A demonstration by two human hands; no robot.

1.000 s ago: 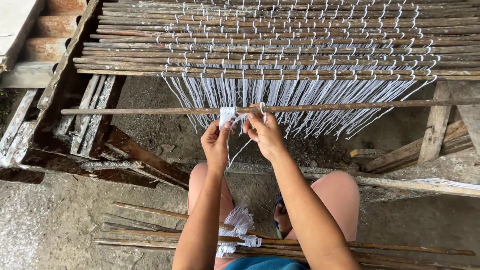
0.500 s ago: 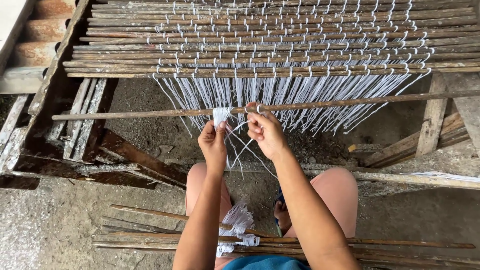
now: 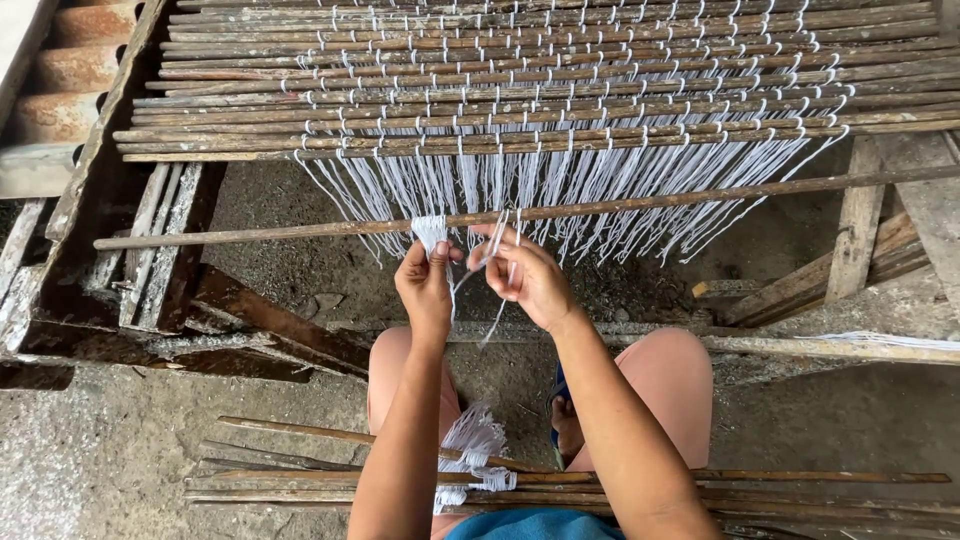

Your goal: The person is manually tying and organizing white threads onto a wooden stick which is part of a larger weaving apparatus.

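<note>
- no packages, labels or signs in view; only wood, string, concrete floor.
- left hand [image 3: 426, 285]: fingers pinched shut on a flat bundle of white strings [image 3: 431, 233], held up against the loose stick [image 3: 520, 212].
- right hand [image 3: 530, 278]: fingers curled nearly closed around a single white strand [image 3: 497, 245], drawn down from the stick and crossing toward the left hand; loose tail hanging below between both hands.
- loose stick lying crosswise, slightly tilted, right end higher; hanging just below the woven mat of sticks [image 3: 520, 90].
- mat: many thin sticks side by side, bound by rows of white string knots; free string ends [image 3: 620, 190] dangling from the near edge, passing over the loose stick.
- bundle of spare sticks [image 3: 600, 485] across the lap, near bottom edge; tuft of white string [image 3: 472, 438] resting on it beside the left forearm.
- wooden frame beams [image 3: 250, 320] at left, a plank [image 3: 860, 240] at right, all on the concrete floor [image 3: 120, 450].
- knees bare, in a crouch right behind the stick.
- versus half a second back: both hands at the same spot on the stick, pinch on the bundle unchanged; right hand slightly lower and more closed on the strand; view tilted down a little, mat sitting higher.
</note>
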